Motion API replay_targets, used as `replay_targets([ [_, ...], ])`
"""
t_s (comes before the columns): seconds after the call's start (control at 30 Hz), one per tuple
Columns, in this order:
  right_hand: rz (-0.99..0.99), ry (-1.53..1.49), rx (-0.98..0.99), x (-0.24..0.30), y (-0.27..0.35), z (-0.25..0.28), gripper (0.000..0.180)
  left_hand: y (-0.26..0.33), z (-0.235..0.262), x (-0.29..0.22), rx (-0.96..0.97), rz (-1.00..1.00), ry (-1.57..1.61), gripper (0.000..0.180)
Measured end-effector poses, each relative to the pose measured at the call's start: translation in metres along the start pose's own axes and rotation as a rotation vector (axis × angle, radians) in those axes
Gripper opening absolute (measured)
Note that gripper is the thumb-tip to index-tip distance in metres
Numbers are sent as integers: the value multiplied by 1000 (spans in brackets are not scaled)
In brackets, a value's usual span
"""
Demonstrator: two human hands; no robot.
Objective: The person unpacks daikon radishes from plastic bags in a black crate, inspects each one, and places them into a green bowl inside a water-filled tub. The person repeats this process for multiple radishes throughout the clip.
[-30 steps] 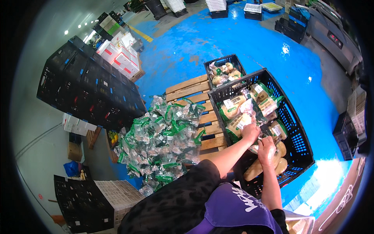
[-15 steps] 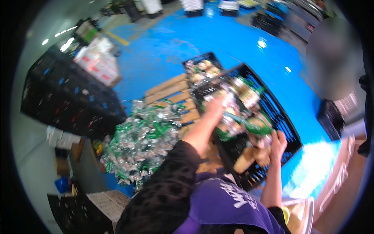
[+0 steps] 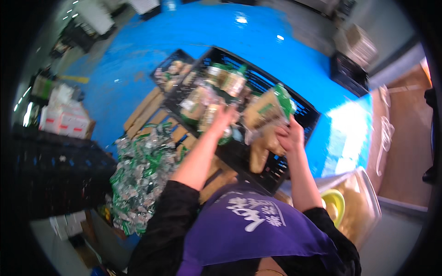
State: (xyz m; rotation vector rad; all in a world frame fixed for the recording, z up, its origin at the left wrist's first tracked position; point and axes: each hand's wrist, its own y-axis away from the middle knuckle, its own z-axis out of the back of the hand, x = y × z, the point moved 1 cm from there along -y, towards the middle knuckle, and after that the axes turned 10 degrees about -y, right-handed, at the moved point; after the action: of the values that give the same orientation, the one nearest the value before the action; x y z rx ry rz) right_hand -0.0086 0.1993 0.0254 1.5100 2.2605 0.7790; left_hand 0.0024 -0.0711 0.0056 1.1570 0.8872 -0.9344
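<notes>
Bagged packs (image 3: 232,84) with green tops and pale contents lie in a large black slatted crate (image 3: 307,115) in front of me. My right hand (image 3: 291,134) is closed on the lower edge of a clear and green bag of pale food (image 3: 264,113), which is tilted up over the crate. Below that bag rest loose tan, elongated vegetables (image 3: 259,158), their kind unclear. Over the packs at the crate's left side reaches my left hand (image 3: 224,118). Its fingers are blurred against the packs, so its grip cannot be made out.
Left of the crate, a heap of clear and green plastic packs (image 3: 142,179) covers part of a wooden pallet (image 3: 143,110). A smaller filled crate (image 3: 159,79) adjoins the far left end. Stacked black crates (image 3: 60,172) stand left. At right is a pale tub (image 3: 363,195) holding a yellow-green bowl (image 3: 338,202).
My view has swung to the right. The right hand has raised a bag from among the packs above the loose vegetables. My left hand stays over the packs on the crate's left side.
</notes>
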Motion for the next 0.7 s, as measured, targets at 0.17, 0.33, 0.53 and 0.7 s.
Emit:
replay_targets([
  [0.17, -67, 10, 100, -10, 12, 13, 29, 12, -41, 35, 121, 153, 412, 52],
  [0.33, -190, -107, 139, -12, -21, 65, 29, 54, -4, -4, 260, 131, 55, 64],
  [0.53, -255, 218, -394, -22, -41, 112, 23, 40, 7, -7, 72, 119, -259, 66],
  [0.7, -284, 829, -324, -44, -32, 127, 5, 50, -14, -23, 109, 114, -168, 56],
])
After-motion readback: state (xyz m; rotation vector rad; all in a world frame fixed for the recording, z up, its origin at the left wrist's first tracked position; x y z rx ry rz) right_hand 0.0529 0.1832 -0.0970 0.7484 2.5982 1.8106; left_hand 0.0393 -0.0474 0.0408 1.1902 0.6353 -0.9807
